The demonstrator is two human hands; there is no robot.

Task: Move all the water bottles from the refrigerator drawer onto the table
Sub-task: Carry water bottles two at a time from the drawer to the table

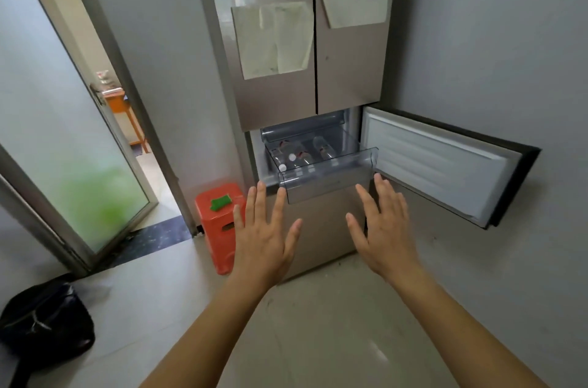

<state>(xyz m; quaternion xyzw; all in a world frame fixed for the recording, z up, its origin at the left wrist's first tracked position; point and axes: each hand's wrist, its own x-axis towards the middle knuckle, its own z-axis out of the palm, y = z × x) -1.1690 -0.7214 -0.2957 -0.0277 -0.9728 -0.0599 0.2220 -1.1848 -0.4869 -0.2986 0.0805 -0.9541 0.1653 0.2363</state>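
- Bottles (299, 155) lie beyond and above both hands in the picture, inside the clear drawer (327, 177) pulled out of the fridge (286, 95); none is held, and no table is in view.
- Left hand (264, 235) is spread flat, palm down and empty — its fingertips reach just short of the drawer's front left corner.
- Right hand (381, 225) is likewise splayed and empty, under the drawer's right end, beside the swung-open lower door (445, 171).
- Through the plastic I count at least three bottles lying on their sides, long axes running front to back, white caps toward the person on the left ones.
- Most bottles crowd the drawer's left half, so the left hand looks nearer — a reach up and over the front wall seems needed.
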